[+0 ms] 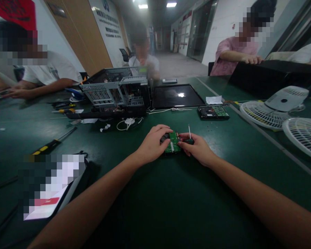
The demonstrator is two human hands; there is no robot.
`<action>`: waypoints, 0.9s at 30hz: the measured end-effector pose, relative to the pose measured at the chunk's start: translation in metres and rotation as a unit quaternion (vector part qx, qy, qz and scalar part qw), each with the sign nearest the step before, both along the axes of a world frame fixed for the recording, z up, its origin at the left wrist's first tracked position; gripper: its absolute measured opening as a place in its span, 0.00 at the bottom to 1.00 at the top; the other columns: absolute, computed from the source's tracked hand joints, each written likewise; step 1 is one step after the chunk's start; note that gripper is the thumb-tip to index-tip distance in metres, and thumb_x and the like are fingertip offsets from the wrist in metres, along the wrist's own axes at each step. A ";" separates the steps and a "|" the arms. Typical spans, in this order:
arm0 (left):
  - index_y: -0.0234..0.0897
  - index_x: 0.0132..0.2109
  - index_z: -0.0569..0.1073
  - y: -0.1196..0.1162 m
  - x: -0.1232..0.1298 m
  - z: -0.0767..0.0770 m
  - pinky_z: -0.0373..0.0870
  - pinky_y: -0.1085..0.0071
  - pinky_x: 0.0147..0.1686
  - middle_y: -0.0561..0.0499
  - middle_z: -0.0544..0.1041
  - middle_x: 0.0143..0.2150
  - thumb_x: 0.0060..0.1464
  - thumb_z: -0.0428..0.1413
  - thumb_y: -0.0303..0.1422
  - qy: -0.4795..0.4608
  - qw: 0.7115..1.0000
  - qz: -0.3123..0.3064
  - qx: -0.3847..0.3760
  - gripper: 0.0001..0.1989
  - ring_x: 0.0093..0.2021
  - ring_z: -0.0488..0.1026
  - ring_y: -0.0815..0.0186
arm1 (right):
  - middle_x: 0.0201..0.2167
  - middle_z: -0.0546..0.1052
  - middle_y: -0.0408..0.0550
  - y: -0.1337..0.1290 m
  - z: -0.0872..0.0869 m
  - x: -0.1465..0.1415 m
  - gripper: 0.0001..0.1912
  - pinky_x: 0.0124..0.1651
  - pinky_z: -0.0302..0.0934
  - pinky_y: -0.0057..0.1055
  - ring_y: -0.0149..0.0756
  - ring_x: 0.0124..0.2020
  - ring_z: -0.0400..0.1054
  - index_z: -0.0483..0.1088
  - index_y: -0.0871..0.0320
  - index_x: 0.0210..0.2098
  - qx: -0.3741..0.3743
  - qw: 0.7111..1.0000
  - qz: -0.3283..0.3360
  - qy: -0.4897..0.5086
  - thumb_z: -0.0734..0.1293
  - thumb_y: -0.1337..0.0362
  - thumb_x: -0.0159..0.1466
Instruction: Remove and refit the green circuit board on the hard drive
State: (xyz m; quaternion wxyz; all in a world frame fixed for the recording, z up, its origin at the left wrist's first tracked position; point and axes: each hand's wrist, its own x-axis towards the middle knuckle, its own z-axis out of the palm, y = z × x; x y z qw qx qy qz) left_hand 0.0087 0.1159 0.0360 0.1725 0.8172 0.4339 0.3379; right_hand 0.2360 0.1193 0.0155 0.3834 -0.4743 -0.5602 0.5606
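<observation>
A hard drive [173,146] with its green circuit board facing up rests on the green table in front of me. My left hand [155,141] grips it from the left, thumb across the near side and fingers over the far side. At its right edge, my right hand [197,147] has thumb and fingertips against the drive. A small screwdriver [189,141] with a dark handle is tucked in that same hand, its thin shaft pointing up. Farther right lies a second hard drive [214,112], also with green board showing.
An opened computer case [114,93] stands ahead, beside a flat black panel [176,95]. White fan grilles [259,114] lie at right. A yellow-black screwdriver [52,143] and a device with a lit screen [64,180] are at left. Several people sit around, one touching a black case [272,77].
</observation>
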 end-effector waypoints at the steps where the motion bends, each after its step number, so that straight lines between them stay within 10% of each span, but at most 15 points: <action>1: 0.41 0.58 0.75 0.000 0.000 0.000 0.66 0.51 0.66 0.45 0.74 0.61 0.62 0.57 0.26 0.002 1.000 0.001 -0.001 0.18 0.62 0.70 0.55 | 0.38 0.73 0.45 0.000 0.000 0.000 0.20 0.22 0.57 0.28 0.23 0.21 0.63 0.72 0.59 0.50 0.000 1.000 -0.001 0.000 0.75 0.63 0.60; 27: 0.42 0.57 0.77 0.017 -0.027 0.001 0.63 0.49 0.64 0.44 0.75 0.60 0.65 0.58 0.36 0.127 0.991 -0.039 -0.025 0.15 0.62 0.69 0.52 | 0.23 0.72 0.40 0.003 -0.008 0.000 0.16 0.23 0.58 0.28 0.29 0.21 0.64 0.71 0.58 0.49 -0.009 1.000 -0.023 0.004 0.70 0.58 0.66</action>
